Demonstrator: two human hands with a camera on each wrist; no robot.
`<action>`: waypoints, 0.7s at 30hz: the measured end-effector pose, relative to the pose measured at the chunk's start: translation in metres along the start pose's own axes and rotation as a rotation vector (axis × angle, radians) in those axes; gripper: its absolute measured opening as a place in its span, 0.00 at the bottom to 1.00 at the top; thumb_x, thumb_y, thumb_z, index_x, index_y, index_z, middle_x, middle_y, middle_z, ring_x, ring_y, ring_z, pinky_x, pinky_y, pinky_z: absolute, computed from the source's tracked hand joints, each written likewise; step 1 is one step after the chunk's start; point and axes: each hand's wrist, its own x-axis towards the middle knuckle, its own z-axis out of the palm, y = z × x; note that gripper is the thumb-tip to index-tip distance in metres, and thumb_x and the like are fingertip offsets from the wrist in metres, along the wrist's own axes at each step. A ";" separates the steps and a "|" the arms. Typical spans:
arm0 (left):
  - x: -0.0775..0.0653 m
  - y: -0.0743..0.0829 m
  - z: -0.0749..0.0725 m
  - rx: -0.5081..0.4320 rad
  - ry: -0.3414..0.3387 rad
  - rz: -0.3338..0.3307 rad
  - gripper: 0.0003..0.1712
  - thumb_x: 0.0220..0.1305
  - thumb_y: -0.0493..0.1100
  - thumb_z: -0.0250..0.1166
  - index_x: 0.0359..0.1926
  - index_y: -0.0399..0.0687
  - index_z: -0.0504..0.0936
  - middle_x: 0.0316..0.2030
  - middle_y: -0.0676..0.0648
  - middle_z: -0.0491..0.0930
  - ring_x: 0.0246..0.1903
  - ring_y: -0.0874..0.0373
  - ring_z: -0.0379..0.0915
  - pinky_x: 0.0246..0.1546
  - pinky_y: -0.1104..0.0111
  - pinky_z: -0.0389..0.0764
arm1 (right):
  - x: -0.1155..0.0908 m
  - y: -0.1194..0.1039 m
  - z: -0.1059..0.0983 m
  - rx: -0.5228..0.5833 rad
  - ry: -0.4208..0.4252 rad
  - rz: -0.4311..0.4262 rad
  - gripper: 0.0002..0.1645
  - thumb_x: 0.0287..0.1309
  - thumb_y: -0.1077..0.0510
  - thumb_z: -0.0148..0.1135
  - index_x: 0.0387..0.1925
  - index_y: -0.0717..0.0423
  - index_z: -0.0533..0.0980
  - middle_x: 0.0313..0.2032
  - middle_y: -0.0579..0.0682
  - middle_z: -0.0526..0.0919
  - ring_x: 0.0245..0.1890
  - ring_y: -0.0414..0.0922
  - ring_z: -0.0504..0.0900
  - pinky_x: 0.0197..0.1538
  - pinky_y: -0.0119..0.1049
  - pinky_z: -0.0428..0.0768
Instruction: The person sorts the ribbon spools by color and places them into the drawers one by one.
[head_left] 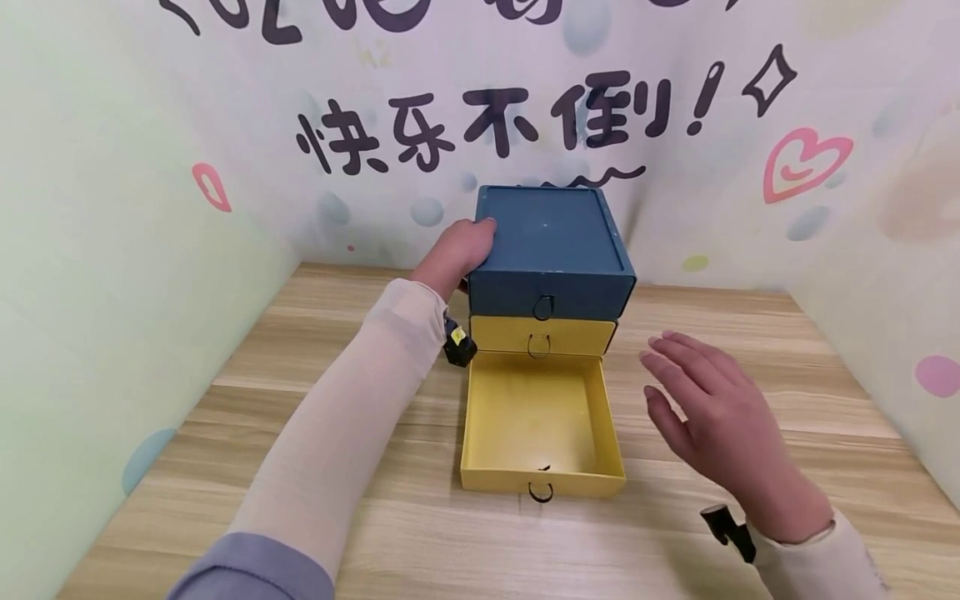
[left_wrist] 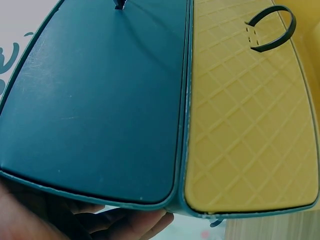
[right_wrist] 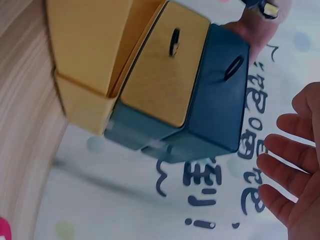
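A small drawer cabinet [head_left: 551, 229] with a blue top stands on the table. Its top drawer [head_left: 517, 293] has a blue front, and the yellow drawer [left_wrist: 245, 125] below it has a raised diamond pattern; both are closed. The lowest yellow drawer [head_left: 540, 408] is pulled out toward me, with a black loop handle on its front. My left hand [head_left: 468, 243] holds the cabinet's left side, thumb over the top edge and fingers [left_wrist: 135, 222] along the side wall. To the right of the pulled-out drawer, my right hand [head_left: 708, 408] hovers with fingers spread, touching nothing.
The wood-grain table [head_left: 360, 517] extends around the cabinet on both sides. Behind it hangs a pale backdrop [head_left: 420, 183] with dark lettering and coloured spots. Pale walls flank the table left and right. Each wrist carries a small black camera mount [head_left: 459, 343].
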 end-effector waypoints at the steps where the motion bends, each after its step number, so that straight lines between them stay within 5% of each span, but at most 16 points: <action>1: 0.000 0.000 0.000 0.002 0.001 0.000 0.37 0.78 0.63 0.38 0.78 0.50 0.51 0.70 0.45 0.62 0.58 0.46 0.71 0.51 0.51 0.79 | -0.002 0.004 0.000 -0.016 -0.009 0.010 0.27 0.72 0.49 0.47 0.47 0.69 0.82 0.48 0.64 0.83 0.49 0.63 0.80 0.64 0.43 0.70; 6: 0.000 0.000 -0.001 -0.001 0.000 -0.006 0.37 0.78 0.63 0.38 0.79 0.50 0.51 0.70 0.45 0.62 0.58 0.46 0.71 0.51 0.51 0.79 | -0.014 0.030 0.002 -0.073 -0.071 0.070 0.31 0.73 0.46 0.43 0.48 0.68 0.80 0.50 0.66 0.81 0.50 0.65 0.78 0.50 0.63 0.75; 13: 0.001 -0.002 -0.001 -0.010 -0.001 -0.004 0.37 0.78 0.63 0.38 0.78 0.50 0.51 0.70 0.44 0.63 0.58 0.46 0.71 0.52 0.51 0.78 | -0.043 0.070 0.005 -0.115 -0.236 0.170 0.41 0.73 0.36 0.37 0.54 0.69 0.77 0.54 0.68 0.77 0.55 0.67 0.73 0.52 0.67 0.71; 18: 0.000 -0.002 -0.001 -0.013 0.001 0.003 0.37 0.78 0.63 0.38 0.78 0.49 0.52 0.69 0.44 0.63 0.58 0.46 0.71 0.52 0.51 0.79 | -0.063 0.091 0.003 -0.129 -0.411 0.228 0.32 0.62 0.47 0.63 0.57 0.67 0.74 0.57 0.69 0.74 0.58 0.68 0.70 0.54 0.67 0.69; 21: 0.000 -0.002 -0.001 -0.019 0.001 0.002 0.37 0.78 0.63 0.38 0.78 0.49 0.53 0.69 0.44 0.64 0.57 0.46 0.71 0.52 0.51 0.79 | -0.075 0.099 0.003 -0.141 -0.522 0.255 0.36 0.49 0.55 0.74 0.59 0.66 0.74 0.58 0.69 0.73 0.59 0.68 0.68 0.56 0.68 0.68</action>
